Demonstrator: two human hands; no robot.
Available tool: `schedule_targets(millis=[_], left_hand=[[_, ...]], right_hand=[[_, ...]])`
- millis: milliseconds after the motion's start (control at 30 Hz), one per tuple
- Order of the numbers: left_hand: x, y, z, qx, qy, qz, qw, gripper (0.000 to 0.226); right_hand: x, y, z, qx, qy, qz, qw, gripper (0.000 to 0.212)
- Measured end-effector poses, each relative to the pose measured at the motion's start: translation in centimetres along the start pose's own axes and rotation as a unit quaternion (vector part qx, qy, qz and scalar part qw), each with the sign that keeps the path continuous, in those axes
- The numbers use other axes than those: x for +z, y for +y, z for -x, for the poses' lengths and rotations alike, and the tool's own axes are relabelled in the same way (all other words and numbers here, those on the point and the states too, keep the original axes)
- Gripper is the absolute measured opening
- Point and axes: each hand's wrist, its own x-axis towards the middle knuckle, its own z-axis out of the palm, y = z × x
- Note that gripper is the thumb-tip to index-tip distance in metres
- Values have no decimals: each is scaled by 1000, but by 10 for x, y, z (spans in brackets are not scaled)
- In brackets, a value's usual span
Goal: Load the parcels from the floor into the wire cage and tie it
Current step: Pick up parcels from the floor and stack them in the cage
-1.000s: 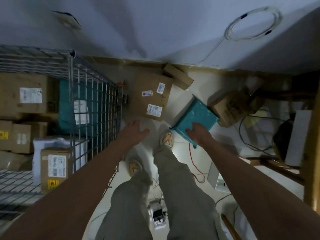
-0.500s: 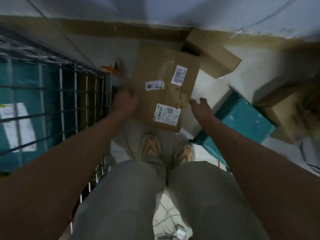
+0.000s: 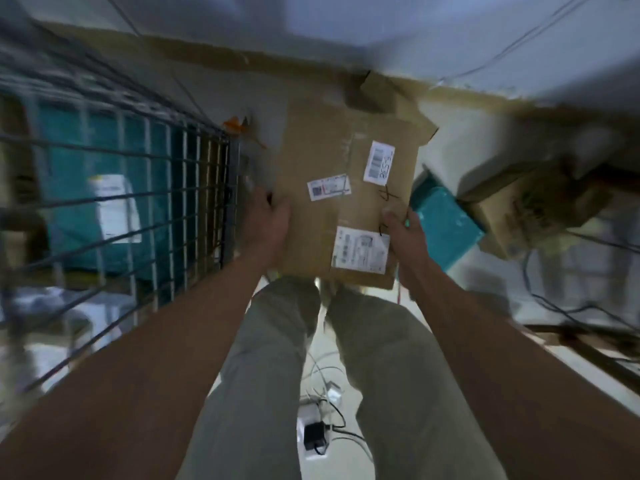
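Gripping a flat brown cardboard parcel [image 3: 346, 188] by its two long edges, both bare hands are seen in the head view, the only view given. The left hand [image 3: 268, 220] is clamped on the parcel's edge at about 9 o'clock of it, with the thumb laid over the top face. The right hand [image 3: 403, 228] is closed on the opposite edge at about 4 o'clock, thumb on top beside a white shipping label [image 3: 360, 249] stuck near the parcel's near corner. Two more white barcode labels [image 3: 379, 162] are borne on the same face, farther from the body. The parcel is held in front of the person's grey-trousered legs [image 3: 277, 358]; whether its far end is touching the floor cannot be told, as the picture is blurred.

At 9 o'clock of the parcel, just beside the left hand, a grey wire cage [image 3: 156, 188] is seen, and a teal plastic-wrapped parcel with a white label [image 3: 69, 188] is visible through its bars. At 3 o'clock, a second teal wrapped parcel [image 3: 446, 223] is lying on the pale floor [image 3: 446, 126], partly covered by the right hand. Beyond it, at 2 o'clock, a blurred brown cardboard box [image 3: 526, 206] is found. Between the legs, at 6 o'clock, a white power strip with a black plug [image 3: 313, 439] is lying among thin cables.
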Motion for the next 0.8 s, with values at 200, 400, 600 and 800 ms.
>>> schedule_targets(millis=[200,400,600,800], left_hand=[[-69,86,140,-104,-53,217,969,50],[-132,176,288,-1,-48,309,950,49],[-233,189,416,76,0,340,937,45],[-350,82,550,113,169,321,925,28]], right_hand=[[-150,-99,185,-60,-33,31,997,39],[-205,-145,329,-204,-111,30,972,29],[-197,-160,439,-301,-231,59,923,36],[-111,-140,538,-338,-380,159,846,41]])
